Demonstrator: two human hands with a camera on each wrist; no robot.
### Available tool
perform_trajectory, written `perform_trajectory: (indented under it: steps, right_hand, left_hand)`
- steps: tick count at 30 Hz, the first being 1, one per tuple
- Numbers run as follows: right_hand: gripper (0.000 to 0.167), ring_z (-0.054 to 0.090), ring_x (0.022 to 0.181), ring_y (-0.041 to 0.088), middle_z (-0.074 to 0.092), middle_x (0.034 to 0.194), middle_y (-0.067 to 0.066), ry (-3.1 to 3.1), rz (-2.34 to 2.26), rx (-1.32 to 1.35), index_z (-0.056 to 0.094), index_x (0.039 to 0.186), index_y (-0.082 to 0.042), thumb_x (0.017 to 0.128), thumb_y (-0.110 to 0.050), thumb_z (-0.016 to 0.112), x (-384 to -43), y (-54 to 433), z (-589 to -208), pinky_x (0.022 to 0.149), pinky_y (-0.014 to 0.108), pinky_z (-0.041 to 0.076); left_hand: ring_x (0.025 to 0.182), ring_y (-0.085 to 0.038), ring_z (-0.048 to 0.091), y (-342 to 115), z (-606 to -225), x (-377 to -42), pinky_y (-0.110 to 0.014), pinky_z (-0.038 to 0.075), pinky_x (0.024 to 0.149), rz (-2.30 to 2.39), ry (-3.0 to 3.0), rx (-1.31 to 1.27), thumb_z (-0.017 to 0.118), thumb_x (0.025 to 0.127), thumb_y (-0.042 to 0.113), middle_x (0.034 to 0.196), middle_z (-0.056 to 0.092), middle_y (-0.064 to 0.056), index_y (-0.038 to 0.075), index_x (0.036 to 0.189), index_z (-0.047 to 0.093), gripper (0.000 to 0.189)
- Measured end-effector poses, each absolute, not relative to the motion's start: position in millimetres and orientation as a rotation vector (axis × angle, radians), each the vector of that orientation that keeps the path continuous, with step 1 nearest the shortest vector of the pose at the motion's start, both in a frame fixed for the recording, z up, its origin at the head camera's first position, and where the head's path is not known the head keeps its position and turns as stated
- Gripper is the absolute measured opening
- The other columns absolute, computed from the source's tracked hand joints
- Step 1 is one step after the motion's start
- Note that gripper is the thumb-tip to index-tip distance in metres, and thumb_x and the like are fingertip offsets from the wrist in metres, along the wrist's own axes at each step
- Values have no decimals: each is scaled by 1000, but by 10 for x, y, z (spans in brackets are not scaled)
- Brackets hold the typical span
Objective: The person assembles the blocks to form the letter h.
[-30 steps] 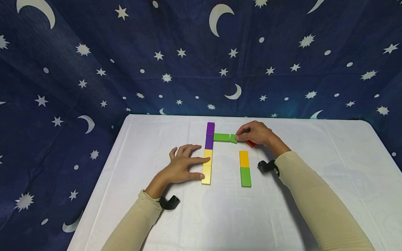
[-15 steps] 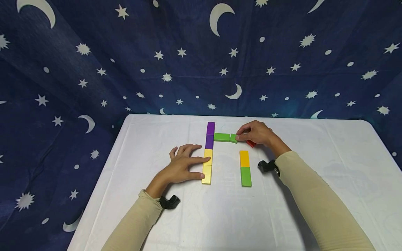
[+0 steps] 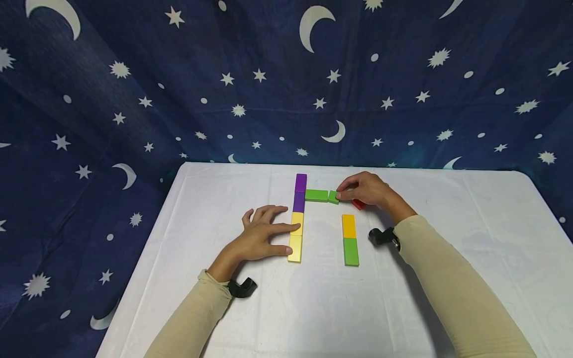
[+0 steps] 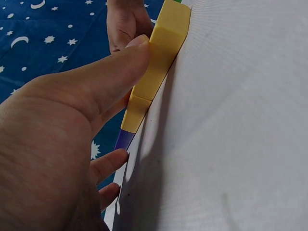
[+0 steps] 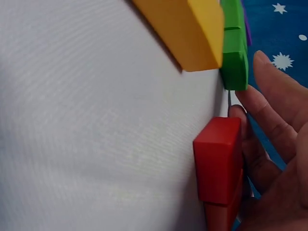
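My left hand (image 3: 257, 238) lies beside a column of end-to-end blocks. Its index finger touches the upper yellow block (image 3: 297, 218), and its thumb rests against the lower yellow block (image 4: 166, 43). Above these, two purple blocks (image 3: 299, 194) continue the column. Two green blocks (image 3: 316, 196) extend right from the purple part, slightly askew to each other. My right hand (image 3: 364, 190) has its fingertips at the free end of the outer green block (image 5: 234, 67), which it partly covers in the head view. Two red blocks (image 5: 218, 159) lie beneath and beside this hand, mostly hidden from above.
An orange-yellow block (image 3: 348, 226) and a green block (image 3: 351, 252) form a short separate column right of centre. A white cloth covers the table (image 3: 286, 318). Behind it hangs a dark blue curtain (image 3: 268, 44) with moons and stars.
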State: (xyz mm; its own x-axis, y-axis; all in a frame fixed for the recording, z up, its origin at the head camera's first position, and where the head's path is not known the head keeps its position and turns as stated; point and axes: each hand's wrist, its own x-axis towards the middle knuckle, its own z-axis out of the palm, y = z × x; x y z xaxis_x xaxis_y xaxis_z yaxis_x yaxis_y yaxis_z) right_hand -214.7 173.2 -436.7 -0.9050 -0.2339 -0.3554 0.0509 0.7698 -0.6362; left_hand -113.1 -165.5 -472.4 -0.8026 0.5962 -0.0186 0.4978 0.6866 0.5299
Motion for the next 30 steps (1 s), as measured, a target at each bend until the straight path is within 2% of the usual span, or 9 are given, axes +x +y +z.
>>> perform_trajectory:
  steps: [4,7,11,15,19,25,30]
  right_hand:
    - [33,54,104,27,69,120,7,2529,-971,-164,78,115,-21,90,-43,77,-2127,1793,-4352,87,33,46]
    - [32,56,102,26,71,116,7,2565,-972,-197,78,115,-19,92,-41,76,-2104,1874,-4343,85,31,48]
    - [30,58,101,26,73,113,7,2648,-931,-241,78,114,-17,93,-38,75,-2068,2009,-4325,88,37,50]
    - [26,59,109,27,73,118,7,2670,-887,-305,78,114,-16,93,-32,76,-2040,2130,-4326,100,48,48]
    - [24,59,116,28,71,122,8,2667,-857,-454,79,111,-17,88,-22,81,-2040,2199,-4344,107,53,45]
    - [25,58,119,30,71,122,9,2670,-803,-622,80,107,-17,84,-24,85,-2037,2220,-4341,107,53,44]
    - [24,55,106,26,72,110,3,2699,-741,-603,78,101,-20,83,-34,86,-2021,2232,-4328,97,45,42]
  left_hand:
    - [149,-34,19,-1649,-4717,-1131,-71,-1,112,765,2714,898,74,85,58,162,32,-2,45,142,58,60]
    - [149,-34,19,-1648,-4716,-1132,-71,0,112,762,2719,900,74,85,58,162,32,-2,46,142,58,60]
    - [150,-34,19,-1649,-4725,-1134,-71,-1,112,767,2714,893,74,85,57,162,32,-2,46,142,58,60]
    - [150,-34,18,-1653,-4729,-1129,-71,-1,112,767,2707,876,75,85,57,163,32,-1,47,142,58,60]
    - [150,-33,18,-1657,-4730,-1128,-70,-2,113,766,2707,866,74,85,57,163,32,-1,47,141,58,60]
    - [150,-32,18,-1656,-4729,-1129,-70,-2,113,776,2702,858,75,85,57,163,32,-1,47,141,58,60]
    - [150,-32,18,-1658,-4734,-1134,-70,-3,112,780,2703,864,75,85,56,163,32,-1,47,141,58,60]
